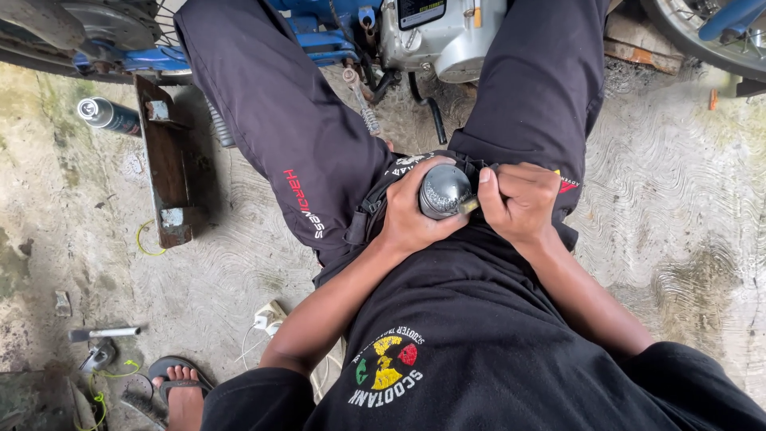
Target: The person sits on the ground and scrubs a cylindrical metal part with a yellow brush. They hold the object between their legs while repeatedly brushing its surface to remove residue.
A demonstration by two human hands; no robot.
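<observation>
While the left hand [412,214] wraps its fingers around a round grey metal part [444,191], gripping it firmly, the right hand [520,201] curls tight just beside that part, its thumb pressing a small brass-coloured piece [471,206] against the part's side; what else the right fingers enclose cannot be told. Both hands sit in the person's lap, between the black trouser legs [295,136]. Beyond the part, past the knees, stands a blue motorcycle [335,32] with its silver engine [439,36]. Well left of the part a rusty metal bar [166,164] lies on the concrete floor [678,207], with a spray can [108,116] just beyond it. Nearer the viewer, left of the part, a sandalled foot [182,387] and a hammer [104,334] show
</observation>
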